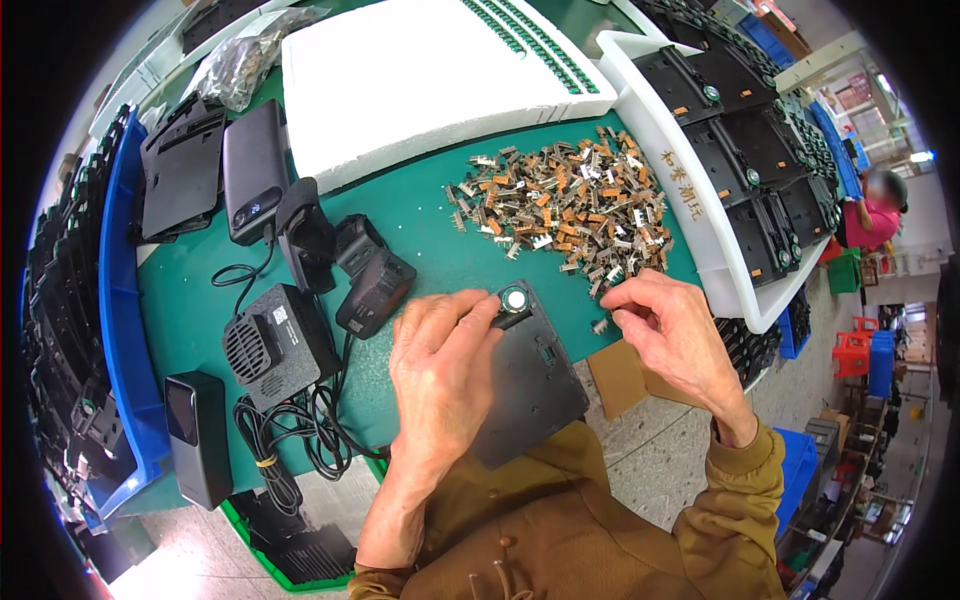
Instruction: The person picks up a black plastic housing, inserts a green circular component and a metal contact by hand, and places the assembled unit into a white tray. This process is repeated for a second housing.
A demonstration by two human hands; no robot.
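My left hand (440, 365) is closed on the left edge of a black plastic panel (530, 385), its fingertips by a round silver part with a green rim (514, 300) at the panel's far corner. The panel lies at the table's near edge, close to my body. My right hand (672, 328) is at the near end of a heap of small metal slide switches (570, 205), some with orange-brown bodies. Its thumb and forefinger are bent together; whatever lies between them is hidden. A loose switch (600, 326) rests just beside these fingertips.
Behind the heap stands a white foam block (440, 85) with rows of small green parts. A white tray (690, 190) of black panels is at right, a blue bin (130, 300) at left. Power banks (255, 165), a black vented box (280, 345) and coiled cables (270, 455) crowd the left.
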